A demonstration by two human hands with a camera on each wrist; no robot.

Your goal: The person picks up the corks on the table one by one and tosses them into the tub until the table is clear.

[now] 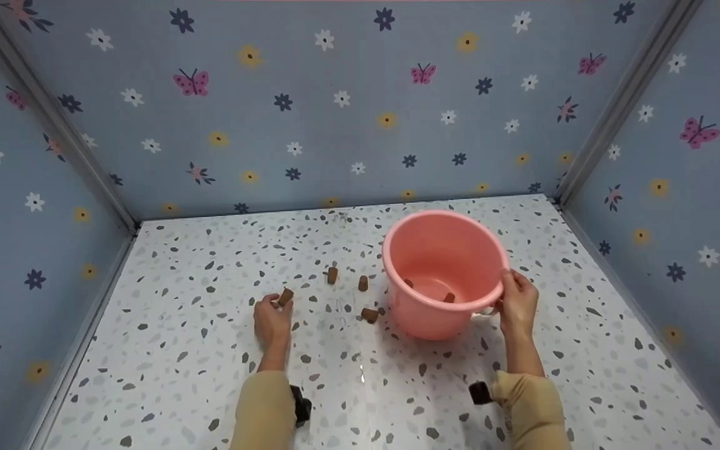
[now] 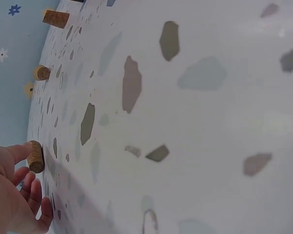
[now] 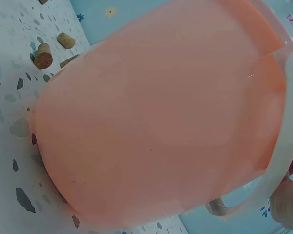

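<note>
My left hand point(image 1: 272, 322) is low over the speckled tabletop, pinching a brown cork point(image 1: 285, 297) at its fingertips. In the left wrist view the thumb lies against that cork, and the other fingers curl loosely below it. At the right, my right hand point(image 1: 518, 303) grips the rim of a pink bucket point(image 1: 432, 322) with a white handle point(image 3: 289, 112). Inside the bucket lie two corks, one cork point(image 1: 449, 297) near the front wall and another cork point(image 1: 408, 283) partly hidden by the rim.
Between the left hand and the bucket are a standing cork point(image 1: 363, 283), another cork point(image 1: 332, 275) farther back, and a cork lying on its side point(image 1: 369, 315). Blue flower-patterned panels point(image 1: 310, 75) enclose the white speckled tabletop point(image 1: 172, 312) at the back and both sides.
</note>
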